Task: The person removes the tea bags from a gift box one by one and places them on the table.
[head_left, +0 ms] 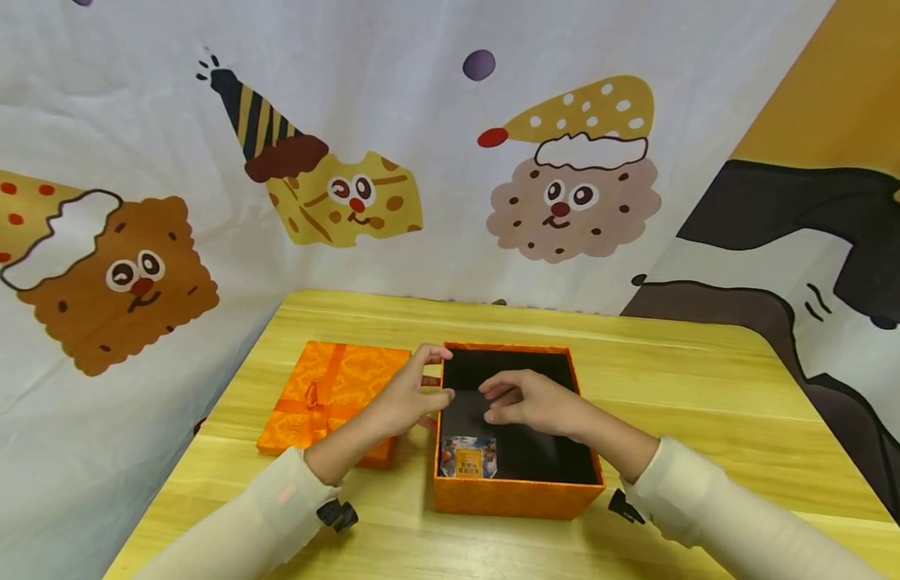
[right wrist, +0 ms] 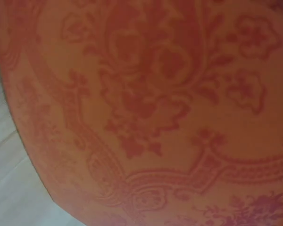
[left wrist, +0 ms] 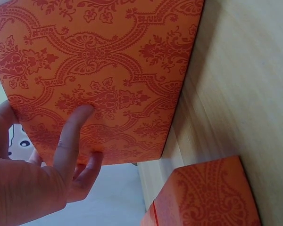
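Observation:
An orange patterned box (head_left: 518, 497) with a black inside stands without its lid on the table. My left hand (head_left: 409, 395) holds its left wall. In the left wrist view, fingers (left wrist: 73, 136) of that hand lie against the outer wall while others reach over the rim. My right hand (head_left: 532, 400) hovers over the box's inside, its fingers loosely bent, with a gap between thumb and fingertips. A small colourful card (head_left: 469, 457) lies in the front left corner inside. Only the box's outer wall (right wrist: 146, 117) fills the right wrist view, with the right hand hidden.
The orange lid (head_left: 362, 362) with a ribbon bow rests left of the box, under the left forearm in the head view. A light wooden table (head_left: 682, 387) carries everything. Behind it hangs a white cloth (head_left: 450, 274) printed with cartoon figures.

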Available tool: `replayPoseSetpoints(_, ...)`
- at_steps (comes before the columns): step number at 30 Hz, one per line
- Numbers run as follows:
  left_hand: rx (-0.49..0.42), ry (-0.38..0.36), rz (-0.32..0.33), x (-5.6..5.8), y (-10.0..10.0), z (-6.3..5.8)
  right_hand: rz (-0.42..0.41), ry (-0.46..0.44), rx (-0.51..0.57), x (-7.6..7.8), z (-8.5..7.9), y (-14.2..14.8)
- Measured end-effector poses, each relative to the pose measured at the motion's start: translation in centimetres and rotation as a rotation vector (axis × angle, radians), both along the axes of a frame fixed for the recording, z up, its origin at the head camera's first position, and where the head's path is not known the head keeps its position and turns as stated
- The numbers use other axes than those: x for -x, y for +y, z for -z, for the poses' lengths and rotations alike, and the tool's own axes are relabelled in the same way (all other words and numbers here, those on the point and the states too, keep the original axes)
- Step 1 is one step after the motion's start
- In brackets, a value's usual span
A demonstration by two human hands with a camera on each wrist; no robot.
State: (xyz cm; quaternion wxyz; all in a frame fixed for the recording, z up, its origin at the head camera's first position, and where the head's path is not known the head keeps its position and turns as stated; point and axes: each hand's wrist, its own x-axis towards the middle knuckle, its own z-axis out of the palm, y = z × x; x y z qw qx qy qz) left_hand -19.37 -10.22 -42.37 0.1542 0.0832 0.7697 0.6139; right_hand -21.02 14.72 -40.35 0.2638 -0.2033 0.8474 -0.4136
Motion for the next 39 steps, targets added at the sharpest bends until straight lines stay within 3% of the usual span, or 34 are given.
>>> replayPoseSetpoints(7,0.005,0.010,0.008,-0.15,-0.19,-0.20,-0.181,-0.065,-0.070,-0.15,0.41,-0.67)
replayPoseSetpoints(14,0.002,-0.004,0.015,-0.02,-0.27,0.02,-0.359,-0.049,-0.208,-0.22,0.68,-1.00)
replayPoseSetpoints(21,0.002,0.006,0.014,0.01,-0.19,0.09,-0.482,-0.119,-0.198,-0.35,0.70,-1.01)
replayPoseSetpoints(26,0.005,0.010,0.013,-0.02,-0.07,0.07,-0.471,-0.089,-0.198,-0.55,0.62,-0.87)
replayPoseSetpoints(32,0.007,0.015,0.011,0.01,0.01,0.11,-0.428,0.019,-0.210,-0.76,0.62,-0.67)
replayPoseSetpoints(39,0.002,0.015,0.008,-0.04,0.09,0.06,-0.382,0.081,-0.138,-0.77,0.77,-0.24)
